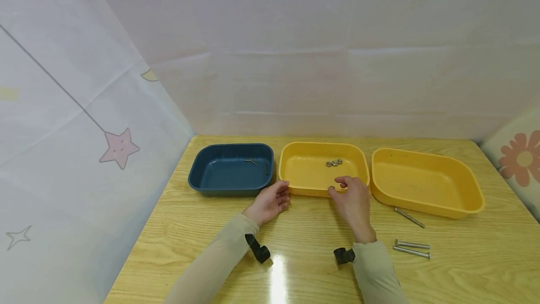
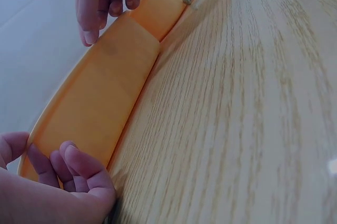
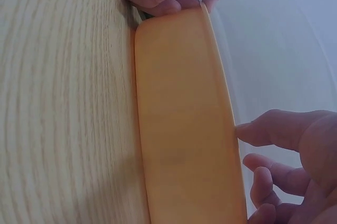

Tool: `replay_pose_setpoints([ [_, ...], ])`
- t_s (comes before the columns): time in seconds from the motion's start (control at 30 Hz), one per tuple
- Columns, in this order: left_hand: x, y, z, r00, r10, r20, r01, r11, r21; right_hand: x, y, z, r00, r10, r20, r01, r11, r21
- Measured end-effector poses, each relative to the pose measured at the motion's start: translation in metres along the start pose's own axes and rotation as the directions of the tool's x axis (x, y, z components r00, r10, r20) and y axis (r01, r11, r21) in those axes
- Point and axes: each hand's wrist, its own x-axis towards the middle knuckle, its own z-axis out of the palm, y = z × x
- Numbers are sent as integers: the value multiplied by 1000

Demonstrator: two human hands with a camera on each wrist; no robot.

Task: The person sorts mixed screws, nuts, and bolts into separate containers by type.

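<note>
My left hand (image 1: 272, 201) pinches the front left corner of the middle yellow bin (image 1: 310, 191), thumb on one side of the rim and fingers on the other. Over that bin's front rim, towards the right, my right hand (image 1: 352, 201) has its thumb and fingers apart, fingers loosely bent. A small nut (image 1: 332, 187) shows right at the right thumb tip, inside the front wall. Several more nuts (image 1: 334, 163) sit together on the bin's floor farther back. From the right wrist view, the thumb (image 3: 258, 132) is right at the rim; the bin's inside is hidden there.
A dark blue bin (image 1: 229, 192) with several small screws (image 1: 252, 162) stands to the left. Another yellow bin (image 1: 426, 208) stands at the right, slightly turned. In front of it, long bolts (image 1: 409, 217) lie on the wooden table (image 1: 312, 271). A printed sheet (image 1: 278, 88) hangs behind.
</note>
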Motion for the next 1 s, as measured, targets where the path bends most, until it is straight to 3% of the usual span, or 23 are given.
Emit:
replay_pose_setpoints([
  [0.53, 1, -1, 2, 1000, -4, -1, 4, 1000, 4, 0, 1, -1, 999, 28, 33, -29, 999, 14],
  [1.0, 0, 0, 3, 1000, 0, -26, 0, 1000, -3, 0, 3, -3, 1000, -12, 29, 11, 1000, 26],
])
